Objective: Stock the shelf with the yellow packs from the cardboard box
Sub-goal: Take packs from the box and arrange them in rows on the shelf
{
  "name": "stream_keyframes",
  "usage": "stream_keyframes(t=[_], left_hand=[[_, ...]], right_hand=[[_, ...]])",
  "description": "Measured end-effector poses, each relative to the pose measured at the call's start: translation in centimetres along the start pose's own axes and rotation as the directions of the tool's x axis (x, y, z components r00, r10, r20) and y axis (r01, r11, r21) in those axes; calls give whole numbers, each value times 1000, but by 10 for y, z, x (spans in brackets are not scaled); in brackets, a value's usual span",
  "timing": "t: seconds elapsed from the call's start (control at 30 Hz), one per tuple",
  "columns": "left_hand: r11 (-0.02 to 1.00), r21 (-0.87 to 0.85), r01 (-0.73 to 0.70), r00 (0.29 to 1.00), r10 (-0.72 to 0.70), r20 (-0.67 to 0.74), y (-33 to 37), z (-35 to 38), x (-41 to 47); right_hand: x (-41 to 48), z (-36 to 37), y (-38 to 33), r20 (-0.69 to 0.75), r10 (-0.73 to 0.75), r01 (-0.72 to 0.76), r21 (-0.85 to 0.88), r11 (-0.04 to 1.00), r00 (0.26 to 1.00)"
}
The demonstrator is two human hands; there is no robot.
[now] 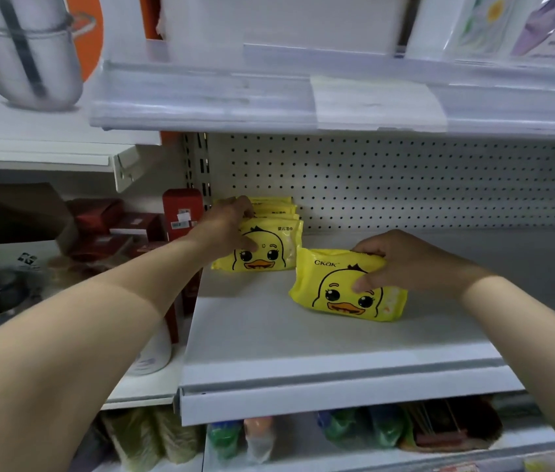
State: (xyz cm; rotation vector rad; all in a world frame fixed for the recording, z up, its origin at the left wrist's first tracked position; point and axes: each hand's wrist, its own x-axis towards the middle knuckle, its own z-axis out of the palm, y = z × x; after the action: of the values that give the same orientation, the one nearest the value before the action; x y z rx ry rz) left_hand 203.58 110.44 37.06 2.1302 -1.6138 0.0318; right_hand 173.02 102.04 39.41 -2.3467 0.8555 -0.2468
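pack (334, 291) in right hand (405, 264), long axis sideways

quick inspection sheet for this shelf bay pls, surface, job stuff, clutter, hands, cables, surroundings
surface: grey shelf with a white front lip.
job's things: row of yellow packs standing at the left rear; loose yellow pack upright to its right, apart from the row; cardboard box not in view.
clutter: nothing seen.
grips: left hand holds the row, fingers over its top; right hand grips the loose yellow pack, thumb on its face.
cables: nothing seen.
surroundings: pegboard behind; upper shelf above; red boxes in the bay to the left; blurred goods below.
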Motion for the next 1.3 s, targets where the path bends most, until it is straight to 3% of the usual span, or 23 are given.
stream_keyframes(t=[0.27,0.53,0.7,1.07,1.3], left_hand=[[982,181,-57,995,71,-70,-3,-1,2],[1000,3,2,982,-2,-189,-19,-17,-6],[998,-55,35,957,-50,-286,-30,-29,-7],[977,-187,104,971,-140,-194,-22,-20,-40],[967,-160,199,961,-224,-160,-5,-25,-62]], right_hand=[[15,7,-8,-9,-12,12,-1,1000,1000],[61,31,-42,20,-67,68,-100,993,998],[96,51,-64,-36,-113,103,-204,974,993],[112,72,-66,-273,-235,106,-416,903,933],[80,66,-62,-336,-213,63,-406,912,918]])
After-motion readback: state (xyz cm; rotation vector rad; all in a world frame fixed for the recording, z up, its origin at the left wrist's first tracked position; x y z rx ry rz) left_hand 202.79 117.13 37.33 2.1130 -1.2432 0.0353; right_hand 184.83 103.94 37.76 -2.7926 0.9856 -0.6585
